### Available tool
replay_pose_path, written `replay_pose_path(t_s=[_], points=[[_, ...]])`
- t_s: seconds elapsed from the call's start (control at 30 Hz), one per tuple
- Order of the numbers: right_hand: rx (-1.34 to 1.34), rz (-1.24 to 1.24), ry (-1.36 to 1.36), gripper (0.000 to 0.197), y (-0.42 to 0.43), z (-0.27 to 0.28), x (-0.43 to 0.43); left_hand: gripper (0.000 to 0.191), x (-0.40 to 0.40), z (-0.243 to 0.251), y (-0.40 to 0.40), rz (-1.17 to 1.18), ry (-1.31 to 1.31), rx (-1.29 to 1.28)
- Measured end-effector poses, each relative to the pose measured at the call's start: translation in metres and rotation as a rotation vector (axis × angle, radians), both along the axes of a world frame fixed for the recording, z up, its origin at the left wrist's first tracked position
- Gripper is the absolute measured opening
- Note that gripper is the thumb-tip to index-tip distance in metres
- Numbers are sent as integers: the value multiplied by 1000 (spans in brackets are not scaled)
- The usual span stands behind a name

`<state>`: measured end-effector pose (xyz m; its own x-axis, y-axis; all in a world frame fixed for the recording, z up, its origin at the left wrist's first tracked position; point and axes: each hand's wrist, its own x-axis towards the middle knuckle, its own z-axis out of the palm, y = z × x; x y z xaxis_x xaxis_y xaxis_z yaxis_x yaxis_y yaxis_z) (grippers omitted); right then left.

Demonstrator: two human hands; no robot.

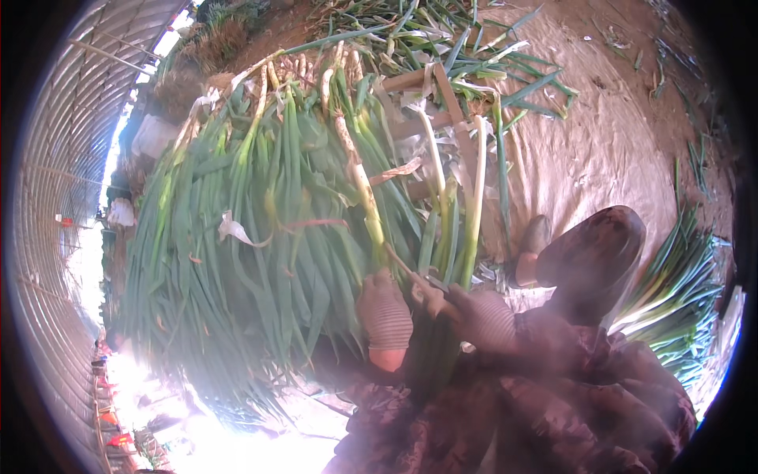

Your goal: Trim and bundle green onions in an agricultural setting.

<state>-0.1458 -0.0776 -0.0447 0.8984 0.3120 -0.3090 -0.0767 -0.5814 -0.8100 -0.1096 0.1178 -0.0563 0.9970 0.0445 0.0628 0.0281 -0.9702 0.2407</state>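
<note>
My left hand (pixel 385 311), in a striped knit glove, is closed around the green upper part of a long green onion (pixel 362 183). Its soil-marked white stalk points away from me, roots at the far end. Close by on the right, my gloved right hand (pixel 482 317) pinches a withered brown leaf strip (pixel 421 284); the fingertips are partly hidden. Beyond that hand lie cleaner, white-stalked green onions (pixel 475 195), on and beside a wooden frame (pixel 453 98). A broad heap of unpeeled green onions (pixel 254 195) spreads leftward from my left hand.
Stripped leaves (pixel 468 47) are piled at the far side on a tan ground sheet (pixel 568 118). More green onions (pixel 675 290) lie right of my bent knee (pixel 598 249). A ribbed greenhouse wall (pixel 59 178) curves along the left.
</note>
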Motion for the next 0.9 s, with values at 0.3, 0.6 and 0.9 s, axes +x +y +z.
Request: replay_pose_path(t_s=[0.3, 0.6, 0.9], points=[[-63, -38, -82, 28, 17, 0, 54, 29, 33, -10, 3, -2, -11, 75], [-104, -28, -216, 29, 27, -5, 132, 37, 58, -13, -4, 110, 97, 153], [-71, -52, -271, 32, 48, -17, 207, 39, 75, 7, 1, 166, 339, 69]])
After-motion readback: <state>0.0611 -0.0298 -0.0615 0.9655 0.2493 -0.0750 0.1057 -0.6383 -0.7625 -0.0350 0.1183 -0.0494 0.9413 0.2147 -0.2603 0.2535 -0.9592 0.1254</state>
